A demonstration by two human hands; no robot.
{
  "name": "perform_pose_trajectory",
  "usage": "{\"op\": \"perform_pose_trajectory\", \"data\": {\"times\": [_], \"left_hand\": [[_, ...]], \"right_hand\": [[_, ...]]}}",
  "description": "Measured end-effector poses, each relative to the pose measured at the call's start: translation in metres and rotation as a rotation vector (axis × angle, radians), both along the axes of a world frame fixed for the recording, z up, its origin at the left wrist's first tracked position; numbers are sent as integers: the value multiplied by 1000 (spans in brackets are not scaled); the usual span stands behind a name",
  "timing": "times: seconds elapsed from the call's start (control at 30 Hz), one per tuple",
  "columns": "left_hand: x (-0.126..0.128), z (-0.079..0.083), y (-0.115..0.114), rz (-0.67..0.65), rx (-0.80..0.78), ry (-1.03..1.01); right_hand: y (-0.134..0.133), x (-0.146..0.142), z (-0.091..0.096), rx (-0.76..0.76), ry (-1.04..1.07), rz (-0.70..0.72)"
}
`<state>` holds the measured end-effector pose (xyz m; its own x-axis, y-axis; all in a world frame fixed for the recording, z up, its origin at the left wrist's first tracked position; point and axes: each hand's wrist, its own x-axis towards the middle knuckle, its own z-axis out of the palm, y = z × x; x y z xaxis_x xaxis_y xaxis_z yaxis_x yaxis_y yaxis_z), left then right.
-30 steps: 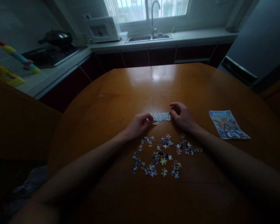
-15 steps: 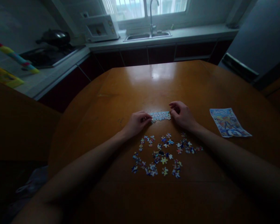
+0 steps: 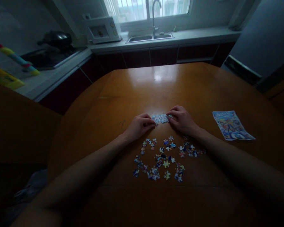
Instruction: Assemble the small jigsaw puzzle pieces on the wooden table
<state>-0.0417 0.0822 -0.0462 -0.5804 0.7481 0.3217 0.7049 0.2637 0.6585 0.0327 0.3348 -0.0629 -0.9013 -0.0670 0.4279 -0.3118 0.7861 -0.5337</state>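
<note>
Left hand: my left hand point(image 3: 138, 125) is curled, knuckles up, and its fingertips grip the left end of the assembled strip point(image 3: 159, 118).
Right hand: my right hand point(image 3: 182, 119) is laid over the right end of that strip. The fingers are bent down onto it and the thumb side is tucked under the palm, so it grasps the strip as well.
Assembled strip: a short row of joined jigsaw pieces lying flat on the desk point(image 3: 156, 85), held between both hands. Only its middle shows.
Loose pieces: a scatter of loose jigsaw pieces point(image 3: 164, 159) lies just on my side of the hands, between my forearms. Most are face up and a few touch one another.
Reference sheet: a printed picture sheet point(image 3: 232, 125) lies flat, well off to the right of the right hand.
Further out: a sink point(image 3: 149, 37) under the window, a microwave point(image 3: 101, 30) to its left and a dark wok point(image 3: 55, 37) on the hob.
Step in hand: as I read it, the joined row is being pressed or squared up from both ends.
Next move calls for: in my judgement, one hand has to keep the row pinned flat while the other frees itself for a loose piece. In this dim light, matching colours would be slow.
</note>
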Motion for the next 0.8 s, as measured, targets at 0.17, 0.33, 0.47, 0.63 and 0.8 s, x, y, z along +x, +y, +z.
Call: {"op": "perform_pose_trajectory", "data": {"times": [0.17,0.33,0.47,0.63,0.8], "left_hand": [[-1,-1,-1,-7,13,1],[-2,-1,-1,-11,3,-5],[-3,-2,-1,-6,3,-13],[-3,-2,-2,-3,-1,-6],[-3,-1,-2,-12,5,4]], "right_hand": [[1,0,-1,31,-5,5],[2,0,0,23,-16,8],[1,0,0,23,0,12],[-2,3,4,48,6,33],[-10,10,9,143,28,154]]}}
